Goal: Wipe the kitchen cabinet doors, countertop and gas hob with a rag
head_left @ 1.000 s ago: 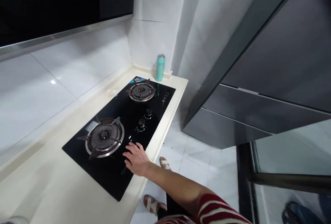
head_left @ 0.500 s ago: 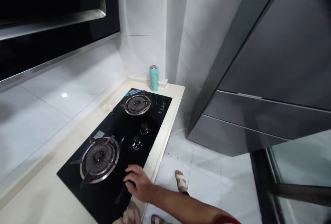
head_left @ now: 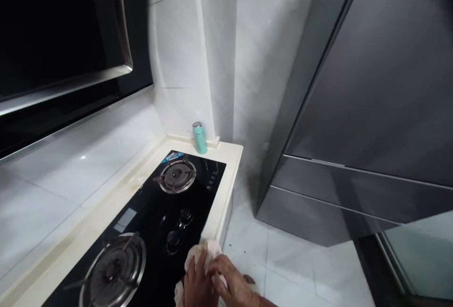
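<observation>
A pale, stained cloth (head_left: 213,247) lies bunched at the front edge of the black gas stove (head_left: 152,222), partly over the cream counter rim. My left hand (head_left: 198,278) presses on it, fingers pointing forward and wrapped on the fabric. Just to its right, my right hand (head_left: 231,278) grips the cloth's other side with curled fingers. Both hands touch or nearly touch each other. Two control knobs, a near knob (head_left: 173,242) and a far knob (head_left: 185,216), sit ahead and left of the hands. Part of the cloth is hidden under my fingers.
A near burner (head_left: 113,269) and a far burner (head_left: 177,174) carry metal pan supports. A turquoise flask (head_left: 200,139) stands at the counter's back corner. The black range hood (head_left: 71,38) overhangs the left; grey cabinets (head_left: 368,108) rise on the right above a tiled floor.
My right hand has left the stove top and joined my left hand on the cloth. The cloth has moved forward and right, to the front edge. The view has tilted up.
</observation>
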`<state>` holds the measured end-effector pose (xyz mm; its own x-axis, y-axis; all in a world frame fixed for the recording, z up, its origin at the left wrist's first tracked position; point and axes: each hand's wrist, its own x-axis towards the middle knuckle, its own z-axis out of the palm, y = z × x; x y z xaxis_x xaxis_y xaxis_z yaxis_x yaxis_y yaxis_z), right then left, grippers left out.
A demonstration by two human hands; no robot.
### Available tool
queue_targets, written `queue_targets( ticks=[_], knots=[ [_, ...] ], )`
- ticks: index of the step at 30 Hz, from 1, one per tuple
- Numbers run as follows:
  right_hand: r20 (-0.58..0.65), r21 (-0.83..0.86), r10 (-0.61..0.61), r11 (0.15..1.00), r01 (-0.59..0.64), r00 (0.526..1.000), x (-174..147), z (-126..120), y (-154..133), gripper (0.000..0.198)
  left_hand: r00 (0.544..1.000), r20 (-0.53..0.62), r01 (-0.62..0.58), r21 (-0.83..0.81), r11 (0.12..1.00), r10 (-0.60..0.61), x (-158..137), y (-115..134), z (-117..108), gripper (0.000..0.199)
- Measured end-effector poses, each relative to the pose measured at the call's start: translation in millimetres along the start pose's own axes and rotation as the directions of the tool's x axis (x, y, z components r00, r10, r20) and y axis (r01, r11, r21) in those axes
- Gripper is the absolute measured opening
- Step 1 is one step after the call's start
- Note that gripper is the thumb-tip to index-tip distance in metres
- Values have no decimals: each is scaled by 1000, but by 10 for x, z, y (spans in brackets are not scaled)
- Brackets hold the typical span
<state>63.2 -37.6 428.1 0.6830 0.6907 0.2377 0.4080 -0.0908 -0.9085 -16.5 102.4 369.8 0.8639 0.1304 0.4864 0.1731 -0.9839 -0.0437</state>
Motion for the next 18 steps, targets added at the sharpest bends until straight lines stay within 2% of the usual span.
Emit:
queue_targets(
  ticks=[2, 6, 9, 11, 14, 16, 18],
  knots=[
    [-14, 3, 6, 1000, -6, 1000, 47, -65, 114, 30, 1000, 8, 3, -31, 1000, -3, 294, 93, 53, 42],
    [-58, 5, 35, 999, -34, 998, 235, -250, 400, 41, 993, 115, 3, -216, 976, 22, 805, 213, 83, 37],
    [-96, -20, 52, 998, -54, 994, 416, -408, 624, 48, 992, 122, 0, -258, 966, 32, 1088, 274, 91, 42],
    [-116, -37, 108, 993, -113, 987, 496, -454, 768, 53, 993, 116, 4, -273, 962, 29, 1189, 307, 81, 42],
    [-105, -46, 178, 982, -183, 978, 540, -361, 942, 57, 994, 113, 19, -291, 957, 15, 1119, 282, 40, 44],
    [-133, -45, 181, 981, -188, 974, 571, -203, 993, 57, 995, 97, 22, -282, 959, 6, 885, 171, 9, 53],
    [-239, -61, 198, 974, -218, 951, 648, -22, 974, 53, 998, 58, 8, -236, 972, 5, 537, -22, -18, 61]
  ],
)
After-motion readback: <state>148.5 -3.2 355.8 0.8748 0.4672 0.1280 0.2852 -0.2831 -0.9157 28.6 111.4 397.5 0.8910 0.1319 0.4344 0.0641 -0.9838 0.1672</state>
